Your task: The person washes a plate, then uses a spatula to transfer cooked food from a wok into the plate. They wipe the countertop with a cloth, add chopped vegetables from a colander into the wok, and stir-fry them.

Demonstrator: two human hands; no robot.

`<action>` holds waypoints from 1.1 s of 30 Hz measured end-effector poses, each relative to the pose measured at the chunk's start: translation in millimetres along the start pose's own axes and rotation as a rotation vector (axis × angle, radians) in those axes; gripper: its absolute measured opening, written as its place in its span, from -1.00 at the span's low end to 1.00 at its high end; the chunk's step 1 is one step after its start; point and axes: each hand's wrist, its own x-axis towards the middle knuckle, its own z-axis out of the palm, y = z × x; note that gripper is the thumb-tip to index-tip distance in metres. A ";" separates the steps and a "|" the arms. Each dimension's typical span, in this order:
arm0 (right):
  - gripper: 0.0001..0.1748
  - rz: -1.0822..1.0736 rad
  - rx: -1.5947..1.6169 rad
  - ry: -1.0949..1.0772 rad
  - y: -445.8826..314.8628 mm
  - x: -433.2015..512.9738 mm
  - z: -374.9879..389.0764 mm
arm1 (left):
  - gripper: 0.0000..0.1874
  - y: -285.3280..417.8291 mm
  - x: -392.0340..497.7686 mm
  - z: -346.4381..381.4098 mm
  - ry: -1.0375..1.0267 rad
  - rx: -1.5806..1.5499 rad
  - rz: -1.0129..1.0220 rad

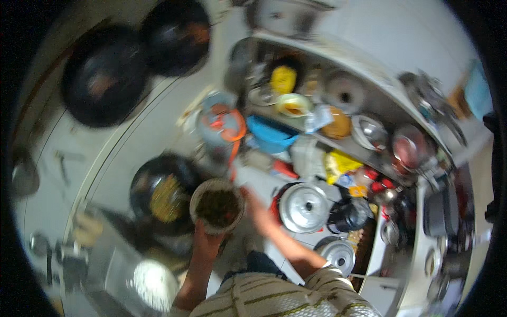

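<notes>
A pale round bowl (195,210) with dark green, leafy-looking food (218,208) in it is held in front of me. My left hand (208,237) grips the near rim, its thumb over the edge. Against the right side of the bowl is my right hand (255,210), blurred, with its fingers at the rim. Left of the bowl sits a black wok (144,180) with yellowish food (168,199) in it. The bowl overlaps the wok's right edge in this view.
Beyond the bowl stands a bucket-like container (212,132) with an orange rim. A blue basin (271,134) and lidded pots, one with a metal lid (304,208), lie to the right. Two black woks (105,75) hang upper left. A crowded shelf (368,89) runs along the wall.
</notes>
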 end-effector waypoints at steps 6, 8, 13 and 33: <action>-0.39 -0.030 0.149 0.270 -45.0 -51.3 -50.2 | -0.37 -36.7 2.9 25.9 0.031 0.055 -0.139; -0.37 -0.006 -0.060 0.295 -32.8 -63.5 -70.4 | -0.37 -59.0 6.5 32.1 0.023 0.095 -0.212; -0.58 -0.085 -0.347 0.381 -47.5 -89.9 -115.6 | -0.38 -107.7 11.0 63.7 -0.180 0.162 -0.279; -0.64 -0.104 0.331 0.328 -241.2 -64.1 -412.3 | -0.24 -201.5 16.2 217.8 -0.176 0.634 -0.189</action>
